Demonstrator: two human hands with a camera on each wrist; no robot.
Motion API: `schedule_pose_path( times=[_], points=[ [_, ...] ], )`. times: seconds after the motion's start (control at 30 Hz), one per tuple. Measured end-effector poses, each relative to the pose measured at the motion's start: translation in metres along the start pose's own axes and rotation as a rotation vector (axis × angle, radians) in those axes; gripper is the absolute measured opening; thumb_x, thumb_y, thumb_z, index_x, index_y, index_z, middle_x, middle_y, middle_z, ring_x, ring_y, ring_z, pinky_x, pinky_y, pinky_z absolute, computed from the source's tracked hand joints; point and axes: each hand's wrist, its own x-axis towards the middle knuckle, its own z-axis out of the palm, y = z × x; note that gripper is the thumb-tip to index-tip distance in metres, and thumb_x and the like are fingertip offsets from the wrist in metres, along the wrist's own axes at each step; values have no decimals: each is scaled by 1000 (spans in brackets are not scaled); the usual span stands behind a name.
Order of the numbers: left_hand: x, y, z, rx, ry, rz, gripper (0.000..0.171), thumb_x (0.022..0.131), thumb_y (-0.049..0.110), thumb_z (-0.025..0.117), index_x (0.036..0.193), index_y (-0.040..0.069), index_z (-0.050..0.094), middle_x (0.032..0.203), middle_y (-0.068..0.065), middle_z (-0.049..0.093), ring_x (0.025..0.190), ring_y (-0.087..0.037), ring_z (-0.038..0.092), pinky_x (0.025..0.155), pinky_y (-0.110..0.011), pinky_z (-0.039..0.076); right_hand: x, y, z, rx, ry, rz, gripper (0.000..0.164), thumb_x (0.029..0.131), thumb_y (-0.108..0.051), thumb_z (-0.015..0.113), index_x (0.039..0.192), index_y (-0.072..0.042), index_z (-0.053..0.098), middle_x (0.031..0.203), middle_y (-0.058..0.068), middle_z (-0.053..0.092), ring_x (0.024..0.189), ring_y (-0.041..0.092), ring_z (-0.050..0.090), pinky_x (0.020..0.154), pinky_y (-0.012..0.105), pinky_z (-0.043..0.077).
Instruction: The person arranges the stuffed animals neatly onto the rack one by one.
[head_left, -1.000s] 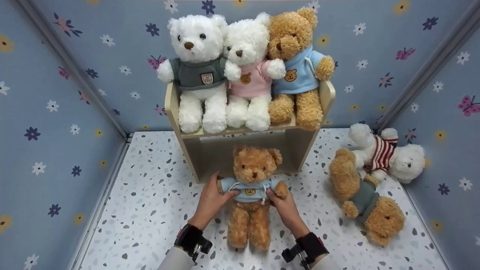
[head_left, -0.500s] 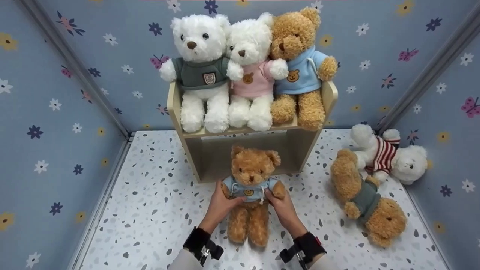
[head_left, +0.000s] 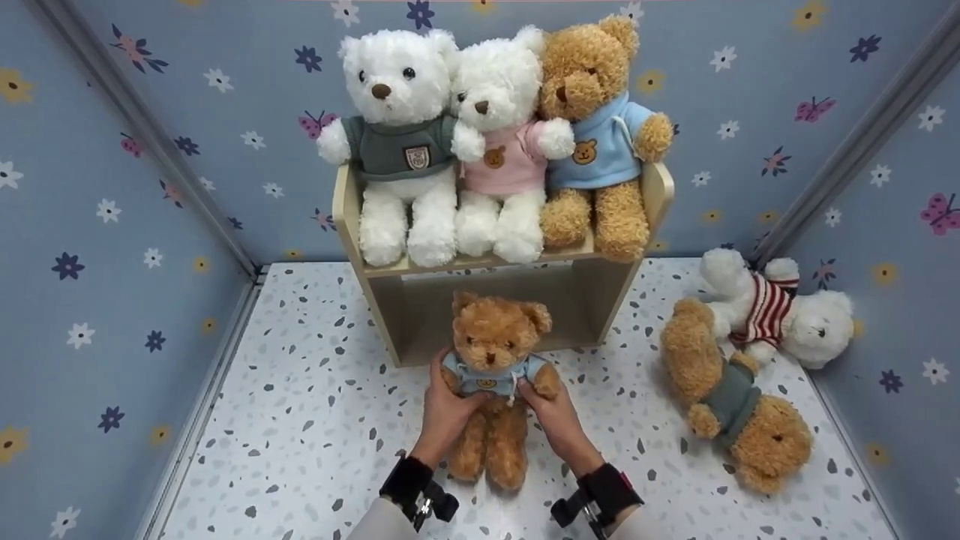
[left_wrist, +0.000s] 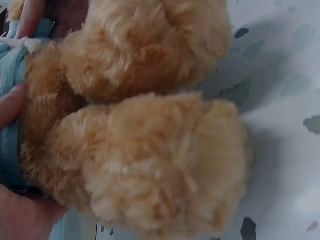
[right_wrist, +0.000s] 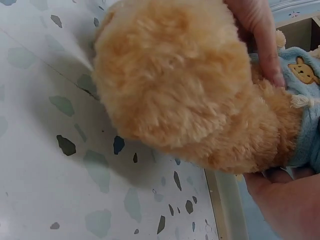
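On the table, the shelf is standing near the back edge. At the left of its top, the white bear in green is sitting upright. Lower, the left hand is holding one side of the brown bear; its grip is curling round the body, and the thumb is pressing on the front.

The brown bear is facing the person, in front of the shelf's lower compartment; whether its feet are touching the table, I cannot tell. Above, the white bear in pink is sitting in the middle of the top.

The right hand is gripping the other side, its grip also closed round the body. Above it, the bear in blue is sitting at the right end.

Near the table's right edge, the bear in green is lying down, and just beside it, toward the back right corner, the striped bear is lying.
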Motion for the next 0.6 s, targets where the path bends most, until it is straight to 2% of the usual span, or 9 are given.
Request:
schedule_pose_path(
  times=[0.1,0.23,0.33,0.4,0.47,0.6],
  points=[
    [3,2,2,15,55,2,85,82,8,85,152,9,37,143,-21,56,126,-35,58,97,-50,51,2,-2,0,-43,-6,-11,48,104,-27,65,142,-1,49,117,11,61,104,19,60,89,39,51],
    [12,6,0,7,95,24,75,81,1,80,146,6,41,134,-19,63,116,-31,64,88,-43,54,3,-4,-3,-58,-61,-58,59,105,-28,64,154,-5,40,137,16,58,121,25,60,100,44,52],
    [22,10,-4,-14,127,41,72,81,-2,77,144,5,42,131,-16,64,116,-29,63,91,-42,53,2,-3,-7,-27,-108,-79,66,107,-24,61,162,-6,29,157,21,44,140,34,49,109,47,47],
    [32,12,-8,-28,153,57,71,80,-4,76,142,4,43,129,-15,63,115,-28,62,94,-42,51,1,-2,-8,-14,-127,-79,64,108,-20,57,162,-3,26,160,25,39,144,39,44,111,50,45],
    [41,14,-12,-48,178,70,69,80,-6,76,140,3,42,128,-15,60,115,-28,60,97,-42,50,1,-1,-9,-33,-146,-71,63,109,-17,54,162,0,24,160,27,36,145,43,41,111,54,44],
    [56,16,-17,-92,211,78,70,79,-6,78,137,3,40,126,-15,57,114,-27,58,99,-41,47,5,4,-6,-122,-190,-21,60,111,-21,52,159,5,28,157,30,40,139,46,47,107,58,46]
  ],
)
